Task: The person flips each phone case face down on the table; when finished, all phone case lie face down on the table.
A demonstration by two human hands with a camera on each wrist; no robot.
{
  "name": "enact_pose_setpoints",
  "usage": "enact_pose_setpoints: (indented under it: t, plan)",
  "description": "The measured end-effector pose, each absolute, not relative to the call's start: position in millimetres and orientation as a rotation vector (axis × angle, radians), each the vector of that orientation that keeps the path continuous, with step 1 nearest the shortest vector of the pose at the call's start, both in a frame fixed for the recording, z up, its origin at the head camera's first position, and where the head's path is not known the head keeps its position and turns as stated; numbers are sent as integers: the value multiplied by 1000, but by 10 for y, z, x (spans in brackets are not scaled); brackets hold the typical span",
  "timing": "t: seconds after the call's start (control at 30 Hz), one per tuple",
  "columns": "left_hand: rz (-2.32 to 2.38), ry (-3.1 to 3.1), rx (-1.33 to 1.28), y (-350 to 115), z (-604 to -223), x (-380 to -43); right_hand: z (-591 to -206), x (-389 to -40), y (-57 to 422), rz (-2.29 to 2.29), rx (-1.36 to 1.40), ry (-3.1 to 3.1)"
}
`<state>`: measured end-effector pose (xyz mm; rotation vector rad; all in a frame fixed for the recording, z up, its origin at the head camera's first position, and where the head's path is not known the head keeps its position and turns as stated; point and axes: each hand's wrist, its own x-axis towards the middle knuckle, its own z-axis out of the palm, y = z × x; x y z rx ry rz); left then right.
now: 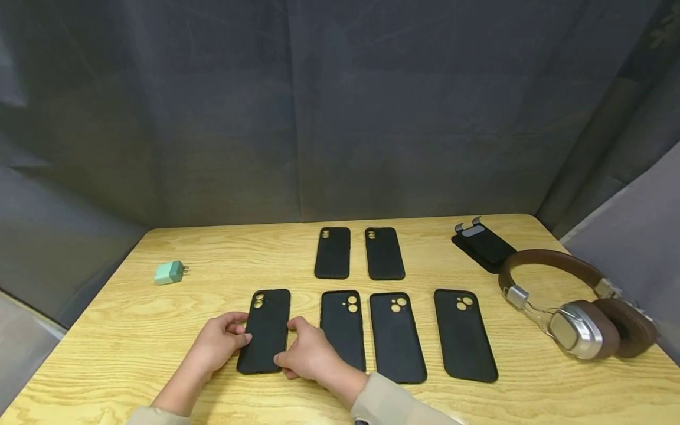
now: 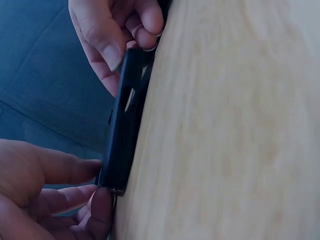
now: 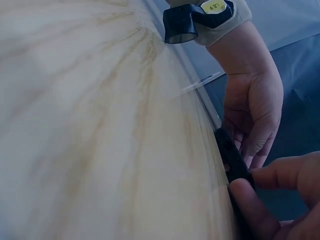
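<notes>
A black phone case (image 1: 265,330), back side up with its camera cutouts at the far left corner, is at the front left of the table. My left hand (image 1: 215,342) pinches its left edge between thumb and fingers. On the opposite edge, my right hand (image 1: 310,354) grips near the lower corner. Both wrist views show the case (image 2: 120,135) edge-on at the wood surface, held at both sides; whether it fully touches the table I cannot tell. Just right of my right hand lies another black case (image 1: 344,324), inner side up, partly covered by that hand.
Two more inner-side-up cases, one (image 1: 398,336) and another (image 1: 466,336), continue the front row. Behind are two back-up cases, one (image 1: 332,254) and another (image 1: 385,254). A green charger (image 1: 169,273) sits left; a black phone stand (image 1: 486,245) and brown headphones (image 1: 584,330) lie right.
</notes>
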<state>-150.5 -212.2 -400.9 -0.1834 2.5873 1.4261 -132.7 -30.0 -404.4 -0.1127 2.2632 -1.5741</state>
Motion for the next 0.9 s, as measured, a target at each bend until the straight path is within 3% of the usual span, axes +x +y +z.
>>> enact_pose_setpoints:
  t: [0.5,0.9]
  plan:
    - [1400,2600,-195,-2152,-4016,-1488,-4021,-1335,-342,-1508,-97,2288]
    - [1477,2702,-102,-2055,-3798,-1478,-3838,-1364,-113,-1636,-154,2290]
